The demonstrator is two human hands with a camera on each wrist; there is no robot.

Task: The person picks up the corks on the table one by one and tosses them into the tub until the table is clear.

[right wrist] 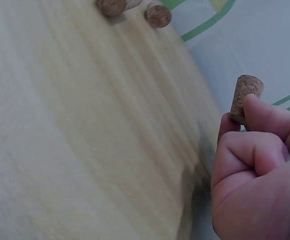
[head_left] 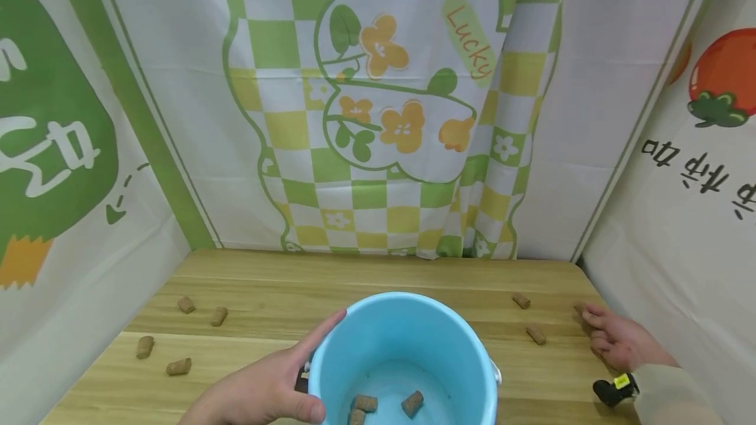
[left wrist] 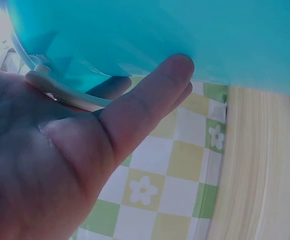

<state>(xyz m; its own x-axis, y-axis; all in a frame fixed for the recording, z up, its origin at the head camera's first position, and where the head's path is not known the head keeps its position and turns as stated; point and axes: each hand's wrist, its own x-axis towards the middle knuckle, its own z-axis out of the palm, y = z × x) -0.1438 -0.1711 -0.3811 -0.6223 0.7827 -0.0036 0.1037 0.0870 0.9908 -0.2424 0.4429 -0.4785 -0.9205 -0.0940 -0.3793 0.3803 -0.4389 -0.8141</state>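
My left hand (head_left: 266, 379) rests against the left side of a light blue bucket (head_left: 315, 372), thumb and fingers spread along its outer wall near the rim. In the left wrist view, the straight thumb (left wrist: 150, 105) lies on the bucket wall (left wrist: 245, 45), with the pale handle (left wrist: 67, 94) beside the palm. Three corks, one of them this cork (head_left: 412, 403), lie inside on the bucket's floor. At the table's right edge, my right hand (head_left: 620, 336) pinches a cork (right wrist: 246, 95) between thumb and fingertips, its other fingers curled.
Two loose corks, a farther cork (head_left: 521, 300) and a nearer cork (head_left: 536, 334), lie between bucket and right hand. Several more, such as this cork (head_left: 179, 366), are scattered on the wooden table (head_left: 266, 281) at left. Printed curtains (head_left: 390, 215) border the table.
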